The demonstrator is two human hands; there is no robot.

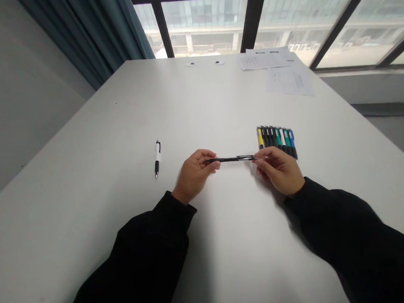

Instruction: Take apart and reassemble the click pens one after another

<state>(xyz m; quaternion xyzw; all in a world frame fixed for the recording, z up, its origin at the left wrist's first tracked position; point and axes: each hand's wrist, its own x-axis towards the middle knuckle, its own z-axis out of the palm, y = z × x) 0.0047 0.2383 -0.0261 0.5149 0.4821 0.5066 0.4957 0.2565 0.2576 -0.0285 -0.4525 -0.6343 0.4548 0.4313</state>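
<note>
A black pen point(228, 159) lies sideways between my two hands, held up a little over the white table point(220, 108). My left hand point(197, 172) pinches its left end, and my right hand point(279, 168) grips the right end, where the clip is. Just behind my right hand, several pens point(274, 136) lie side by side in a row, with yellow, black, green, white and blue barrels; the hand hides part of them. To the left of my left hand, a white pen point(157, 157) with a black grip lies alone, its tip toward me.
Printed papers point(289, 81) lie at the far right of the table. Two small white pieces with dark spots point(219, 62) sit near the far edge. Beyond that edge are a window point(207, 24) and a blue curtain point(104, 33).
</note>
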